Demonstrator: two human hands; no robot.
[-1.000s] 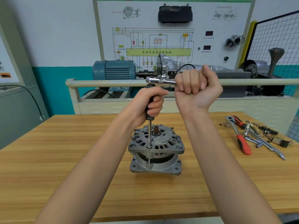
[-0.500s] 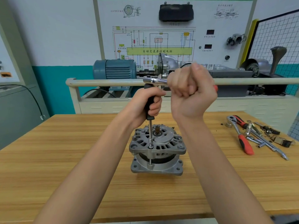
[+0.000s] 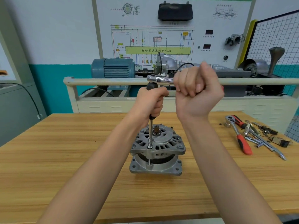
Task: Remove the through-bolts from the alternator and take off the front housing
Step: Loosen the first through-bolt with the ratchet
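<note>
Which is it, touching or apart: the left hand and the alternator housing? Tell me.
Apart. The head view shows the left hand gripping the extension handle above the alternator, with bare steel shaft visible between them.

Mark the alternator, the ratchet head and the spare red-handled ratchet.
alternator (image 3: 168, 140), head view, on the vented front housing.
ratchet head (image 3: 155, 78), head view, on the chrome head left of the right hand.
red-handled ratchet (image 3: 243, 143), head view, on its red grip.

Grey cast alternator (image 3: 156, 151) upright on wooden bench, shaft end up | front housing (image 3: 159, 142) seated on top | through-bolt (image 3: 149, 161) shank visible at near-left edge
</note>
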